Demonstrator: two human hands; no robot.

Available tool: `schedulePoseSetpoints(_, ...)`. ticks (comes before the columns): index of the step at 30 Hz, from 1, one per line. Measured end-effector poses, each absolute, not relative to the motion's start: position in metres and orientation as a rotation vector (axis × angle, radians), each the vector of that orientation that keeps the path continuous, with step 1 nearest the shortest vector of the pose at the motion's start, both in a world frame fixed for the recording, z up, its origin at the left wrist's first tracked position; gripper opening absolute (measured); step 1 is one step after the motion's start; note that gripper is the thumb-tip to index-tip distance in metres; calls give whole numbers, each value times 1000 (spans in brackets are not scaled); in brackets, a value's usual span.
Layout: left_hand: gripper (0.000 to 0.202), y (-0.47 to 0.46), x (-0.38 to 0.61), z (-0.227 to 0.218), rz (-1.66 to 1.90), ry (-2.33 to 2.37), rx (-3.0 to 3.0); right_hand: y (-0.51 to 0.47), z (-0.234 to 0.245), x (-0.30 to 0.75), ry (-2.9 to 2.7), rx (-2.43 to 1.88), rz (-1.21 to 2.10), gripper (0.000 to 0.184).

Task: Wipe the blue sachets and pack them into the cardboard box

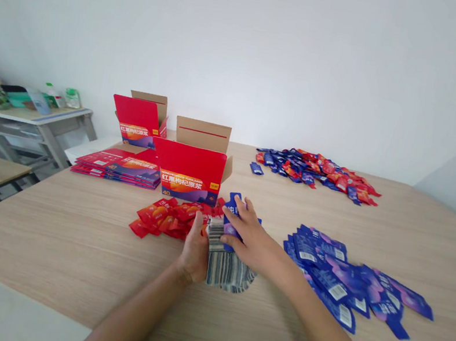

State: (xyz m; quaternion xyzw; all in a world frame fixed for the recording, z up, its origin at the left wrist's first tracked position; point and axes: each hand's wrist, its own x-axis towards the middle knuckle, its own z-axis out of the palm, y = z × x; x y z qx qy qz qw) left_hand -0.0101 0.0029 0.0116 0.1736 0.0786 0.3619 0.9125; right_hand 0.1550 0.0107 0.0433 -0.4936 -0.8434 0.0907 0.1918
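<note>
My left hand (195,250) grips the side of an upright stack of blue sachets (225,258), whose silver striped edges face me on the wooden table (66,236). My right hand (248,236) presses on the top of the same stack, fingers curled over the blue sachet in front. A pile of red sachets (166,218) lies just left of my left hand. Spread-out blue sachets (349,283) lie to the right of my right forearm. An open red carton (190,172) stands right behind the hands.
A second open red carton (142,117) stands behind flat folded red cartons (118,166) at the left. A mixed heap of red and blue sachets (320,172) lies at the far side. A desk with bottles (26,111) and a stool stand left of the table.
</note>
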Motion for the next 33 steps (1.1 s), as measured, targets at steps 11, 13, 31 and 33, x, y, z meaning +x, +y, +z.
schedulePoseSetpoints(11,118,19,-18,9,790,189,187,-3,57,146,-2548,-1406,208,67)
schedulePoseSetpoints(13,120,21,-19,8,818,199,167,-7,58,143,-2555,-1429,191,70)
schedulePoseSetpoints(31,113,12,-12,10,770,267,224,-9,52,137,-2511,-1631,-154,81)
schedulePoseSetpoints(33,111,11,-11,11,748,250,239,-5,54,141,-2485,-1646,-165,82)
